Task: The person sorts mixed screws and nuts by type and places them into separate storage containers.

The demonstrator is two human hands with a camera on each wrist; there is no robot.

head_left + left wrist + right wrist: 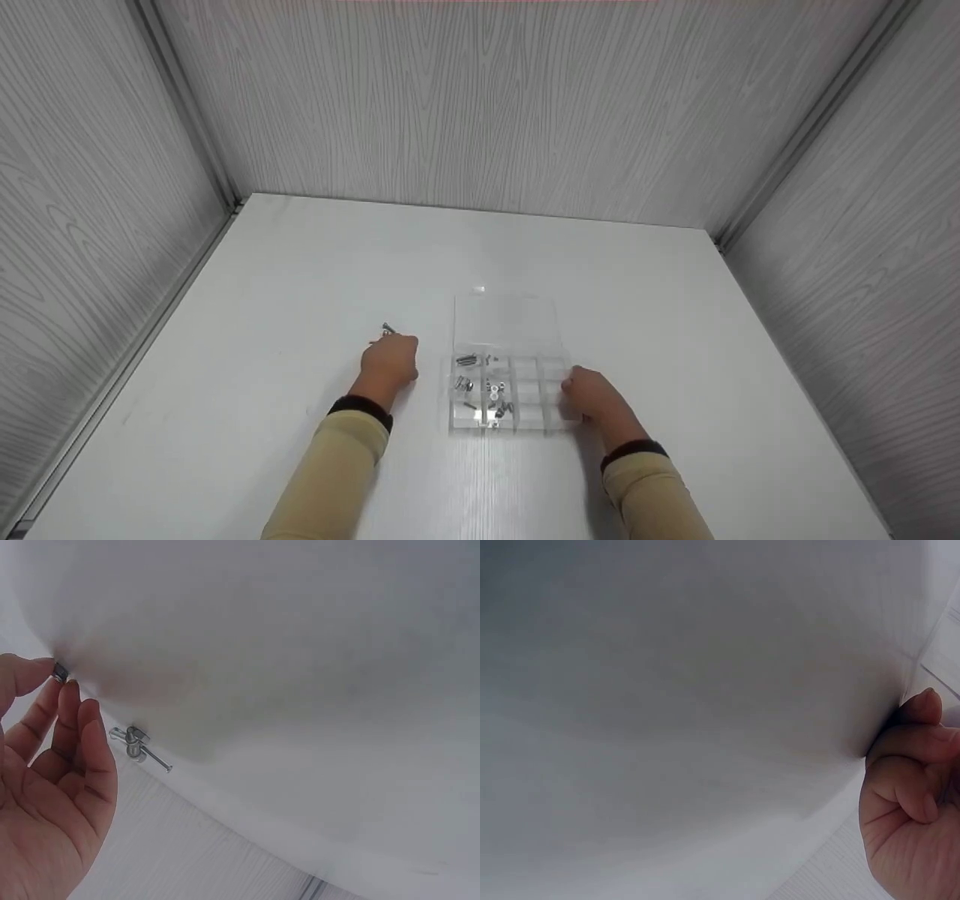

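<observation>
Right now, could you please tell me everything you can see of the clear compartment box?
The clear compartment box looks like transparent plastic, with a grid of small cells. Its lid lies open flat behind it on the white table. Small metal screws fill its left cells. The right hand rests at its right edge.

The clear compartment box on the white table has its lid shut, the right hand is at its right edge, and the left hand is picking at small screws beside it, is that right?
Not quite: the lid of the clear compartment box is open, lying flat behind the compartments, as the head view shows. The rest holds: the right hand is at its right edge, and the left hand pinches a small metal part near loose screws.
</observation>
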